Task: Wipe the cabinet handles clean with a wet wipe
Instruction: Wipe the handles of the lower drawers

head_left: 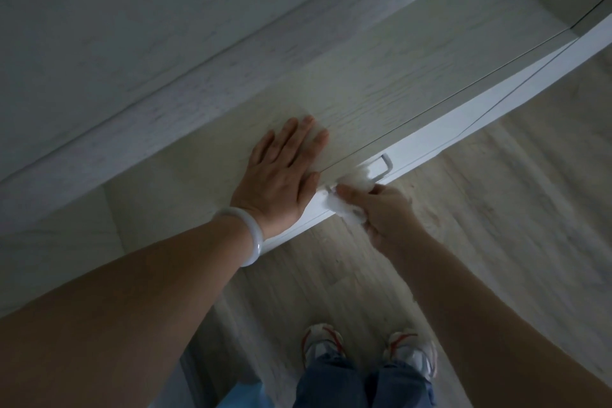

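A low white cabinet has a pale wood-grain top (pixel 381 76) and a white front (pixel 430 142). On that front sits a white bar handle (pixel 384 166). My right hand (pixel 387 215) grips a crumpled white wet wipe (pixel 354 185) wrapped around the left part of the handle. Only the handle's right end shows beyond the wipe. My left hand (pixel 281 175) lies flat on the cabinet top with fingers straight, just left of the handle. A white bangle (pixel 245 235) circles that wrist.
Light wood-look floor (pixel 496 242) stretches below and to the right of the cabinet. My feet in white and red sneakers (pixel 367 348) stand close to the cabinet front. A pale wall (pixel 132 10) rises behind the cabinet top.
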### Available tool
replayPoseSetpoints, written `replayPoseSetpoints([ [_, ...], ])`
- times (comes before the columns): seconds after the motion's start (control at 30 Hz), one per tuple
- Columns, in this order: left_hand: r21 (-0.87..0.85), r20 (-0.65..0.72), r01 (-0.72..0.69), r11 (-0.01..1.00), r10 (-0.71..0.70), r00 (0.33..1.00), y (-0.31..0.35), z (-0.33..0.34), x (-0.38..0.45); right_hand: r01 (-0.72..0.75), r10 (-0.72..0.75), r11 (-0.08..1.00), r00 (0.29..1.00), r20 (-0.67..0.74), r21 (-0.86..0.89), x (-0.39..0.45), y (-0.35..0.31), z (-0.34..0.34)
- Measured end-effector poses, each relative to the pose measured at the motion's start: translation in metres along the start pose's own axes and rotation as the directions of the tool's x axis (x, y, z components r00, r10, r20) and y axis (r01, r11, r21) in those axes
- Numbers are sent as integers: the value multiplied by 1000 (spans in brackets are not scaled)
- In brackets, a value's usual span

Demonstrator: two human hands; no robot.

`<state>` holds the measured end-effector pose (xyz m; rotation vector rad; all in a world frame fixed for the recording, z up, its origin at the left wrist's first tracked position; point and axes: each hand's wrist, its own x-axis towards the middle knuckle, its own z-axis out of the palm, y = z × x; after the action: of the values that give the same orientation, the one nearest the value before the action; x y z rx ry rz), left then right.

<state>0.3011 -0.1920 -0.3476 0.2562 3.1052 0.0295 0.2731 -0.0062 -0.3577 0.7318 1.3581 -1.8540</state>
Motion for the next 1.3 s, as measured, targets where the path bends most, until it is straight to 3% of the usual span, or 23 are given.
replayPoseSetpoints([
  [0.13,-9,-8,-6,1000,6,1000,1,0,1,102,-80,982,987,-140,161,18,-25,-22],
  [0.3,15,1,4,1000,-4,1000,0,-2,1,51,-58,992,997,-52,-118,-2,7,2],
  [0.4,4,-4,-2,1000,2,1000,1,-1,1,127,-132,991,979,-152,-46,6,-12,-7],
  [0.47,-8,-11,-3,1000,3,1000,1,-1,1,184,-165,982,952,-258,50,11,-24,-15],
  [0.7,13,-14,9,1000,-9,1000,2,0,1,386,-450,893,749,-487,-231,13,0,-7],
  [0.8,13,-16,7,1000,-7,1000,1,0,0,442,-491,868,693,-528,-227,11,-3,-11],
  [0.93,7,-17,10,1000,-10,1000,1,1,0,456,-499,865,737,-456,-209,15,-10,-10],
  [1.1,22,-7,7,1000,-7,1000,1,0,1,434,-480,875,724,-496,-213,13,-13,-11],
  [1.3,26,6,8,1000,-8,1000,2,0,1,390,-603,757,726,-330,-525,16,-16,-11],
])
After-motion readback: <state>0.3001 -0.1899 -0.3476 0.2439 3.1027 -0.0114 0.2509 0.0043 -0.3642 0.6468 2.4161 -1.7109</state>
